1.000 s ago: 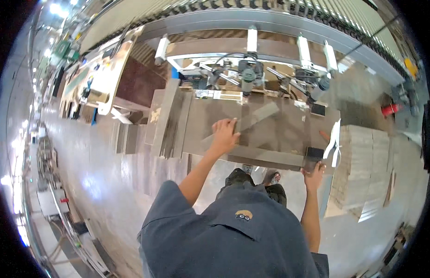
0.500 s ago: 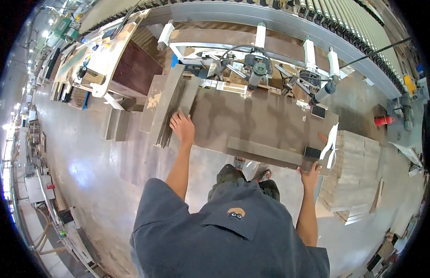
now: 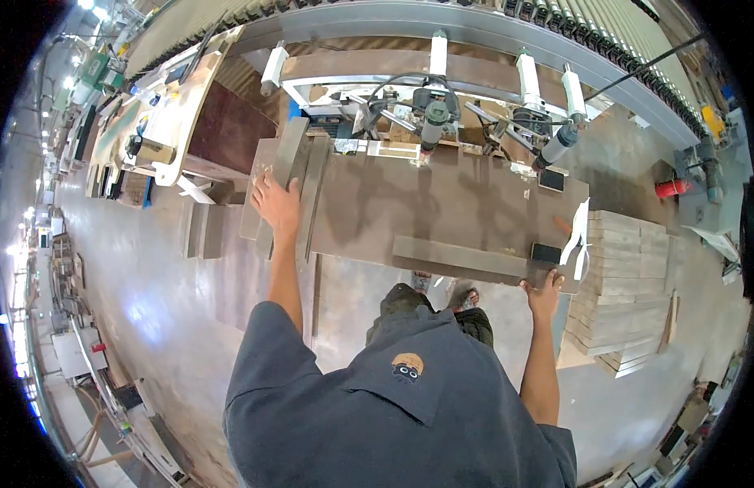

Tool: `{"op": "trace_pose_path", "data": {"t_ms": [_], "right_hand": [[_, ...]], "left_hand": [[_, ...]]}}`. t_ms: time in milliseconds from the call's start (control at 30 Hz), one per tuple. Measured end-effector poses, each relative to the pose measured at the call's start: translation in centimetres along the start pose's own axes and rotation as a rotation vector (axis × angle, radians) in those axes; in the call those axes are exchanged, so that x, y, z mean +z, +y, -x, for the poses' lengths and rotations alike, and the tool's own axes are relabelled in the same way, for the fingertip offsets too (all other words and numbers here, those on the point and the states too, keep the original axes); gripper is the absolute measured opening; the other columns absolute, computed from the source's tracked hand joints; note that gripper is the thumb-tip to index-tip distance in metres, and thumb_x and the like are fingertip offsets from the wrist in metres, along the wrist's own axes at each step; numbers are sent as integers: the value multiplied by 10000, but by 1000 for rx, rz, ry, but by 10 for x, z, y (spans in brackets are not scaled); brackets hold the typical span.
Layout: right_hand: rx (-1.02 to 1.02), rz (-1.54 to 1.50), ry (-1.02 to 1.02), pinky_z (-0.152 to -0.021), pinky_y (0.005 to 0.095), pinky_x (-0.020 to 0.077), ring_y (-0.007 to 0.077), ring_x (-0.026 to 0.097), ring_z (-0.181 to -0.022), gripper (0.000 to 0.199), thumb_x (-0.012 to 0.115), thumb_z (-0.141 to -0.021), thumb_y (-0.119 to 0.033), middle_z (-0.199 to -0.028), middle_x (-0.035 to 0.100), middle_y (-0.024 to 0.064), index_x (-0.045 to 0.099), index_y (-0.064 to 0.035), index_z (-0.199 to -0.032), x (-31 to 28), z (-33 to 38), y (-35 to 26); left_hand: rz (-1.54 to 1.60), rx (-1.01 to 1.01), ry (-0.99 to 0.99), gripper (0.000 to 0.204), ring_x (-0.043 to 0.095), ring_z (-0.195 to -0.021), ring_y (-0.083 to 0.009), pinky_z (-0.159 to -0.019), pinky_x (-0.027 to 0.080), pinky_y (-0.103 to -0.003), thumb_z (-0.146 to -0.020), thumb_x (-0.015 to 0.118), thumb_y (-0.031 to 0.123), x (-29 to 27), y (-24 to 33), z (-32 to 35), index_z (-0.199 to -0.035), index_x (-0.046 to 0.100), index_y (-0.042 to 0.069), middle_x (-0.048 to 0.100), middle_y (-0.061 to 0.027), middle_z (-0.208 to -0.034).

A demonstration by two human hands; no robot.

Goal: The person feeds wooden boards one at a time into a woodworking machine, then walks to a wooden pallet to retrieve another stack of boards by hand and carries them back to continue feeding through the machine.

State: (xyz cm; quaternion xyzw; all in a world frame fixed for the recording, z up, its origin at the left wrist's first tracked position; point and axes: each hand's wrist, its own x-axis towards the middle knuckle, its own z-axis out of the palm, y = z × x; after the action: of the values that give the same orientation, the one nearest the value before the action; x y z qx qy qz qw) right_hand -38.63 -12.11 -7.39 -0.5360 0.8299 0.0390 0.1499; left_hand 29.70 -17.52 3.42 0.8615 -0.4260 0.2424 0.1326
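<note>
My left hand point(image 3: 275, 202) lies with spread fingers on a grey-brown board point(image 3: 291, 154) at the left end of the brown worktop point(image 3: 442, 199). Just right of it, a narrow board point(image 3: 316, 191) stands apart at a slight slant. My right hand point(image 3: 543, 294) rests at the front edge near the right corner, thumb and fingers apart. It is beside the end of a long grey-brown strip point(image 3: 458, 256) lying along that edge. A small black block point(image 3: 546, 253) sits just beyond the right fingers; white paper-like strips point(image 3: 576, 240) hang to their right.
Clamping heads with cylinders point(image 3: 435, 122) line the worktop's far side under a grey machine beam point(image 3: 352, 24). A stack of pale boards point(image 3: 625, 276) stands at the right. More boards point(image 3: 202, 230) and a cluttered bench point(image 3: 182, 138) are at the left. A red extinguisher point(image 3: 671, 189) stands far right.
My left hand has moved left along with the upper boards. A narrow board now shows separated on their right. My right hand has stayed at the front edge.
</note>
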Motion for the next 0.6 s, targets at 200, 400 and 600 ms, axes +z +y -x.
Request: {"op": "trace_pose_path", "data": {"t_ms": [200,400,600], "right_hand": [[-19,-40,17,-1146,569,446,512,336,-1533,1260,868,-723,-663,-1721,214,289,263,-108,-1679,0,2,3],[-22,-52,3,-1160,545,439,520,352,-1521,1229,870,-736,-642,-1699,240,322,287,-89,-1667,-3,3,-1],[-85,-113,77,-1159,554,438,547,362,-1503,1209,914,-728,-562,-1686,245,343,305,-90,-1660,12,-3,17]], "left_hand": [[30,-70,-206,635,588,-1258,-381,-1102,402,-505,-887,794,395,-10,-17,1,-1397,613,63,626,-178,-1384],[123,151,-83,511,611,-1193,-390,-1069,437,-494,-929,753,378,-14,32,39,-1341,655,91,677,-168,-1287],[771,804,-757,662,577,-1291,-363,-1096,454,-501,-811,825,367,-75,198,211,-1371,636,71,643,-139,-1376]]}}
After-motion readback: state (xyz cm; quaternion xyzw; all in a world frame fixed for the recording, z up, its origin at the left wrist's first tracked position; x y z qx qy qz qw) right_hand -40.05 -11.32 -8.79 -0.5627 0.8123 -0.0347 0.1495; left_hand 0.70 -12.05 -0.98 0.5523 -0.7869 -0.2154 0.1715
